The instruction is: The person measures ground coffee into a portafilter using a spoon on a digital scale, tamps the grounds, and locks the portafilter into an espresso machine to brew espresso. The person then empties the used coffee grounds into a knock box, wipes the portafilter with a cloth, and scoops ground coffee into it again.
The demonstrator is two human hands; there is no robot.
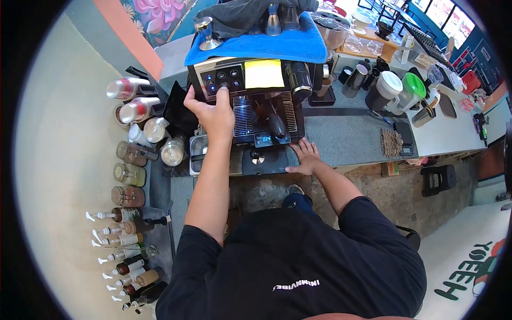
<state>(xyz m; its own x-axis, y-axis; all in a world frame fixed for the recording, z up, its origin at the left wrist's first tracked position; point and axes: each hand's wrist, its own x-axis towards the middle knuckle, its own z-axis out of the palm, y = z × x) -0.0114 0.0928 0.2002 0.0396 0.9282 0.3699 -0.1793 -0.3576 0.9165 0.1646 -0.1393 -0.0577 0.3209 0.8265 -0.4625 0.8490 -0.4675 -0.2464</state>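
My left hand (214, 114) is raised at the front of the espresso machine (202, 80), one fingertip on its button panel and the other fingers apart at the panel's left edge. Nothing is held in it. My right hand (306, 158) lies with fingers spread on the counter's front edge, right of the machine. A black portafilter handle (277, 126) points toward me below the machine's head. Under it a scale (271, 140) with a lit display sits on the drip grate (243, 118). A tamper (257, 156) rests on a black mat nearer to me.
Syrup pump bottles (127, 215) and jars (129, 174) line the left side. A blue towel (234, 47) covers the machine's top. On the right counter are lidded pitchers (385, 90), a brush (391, 143) and a black scale (405, 137).
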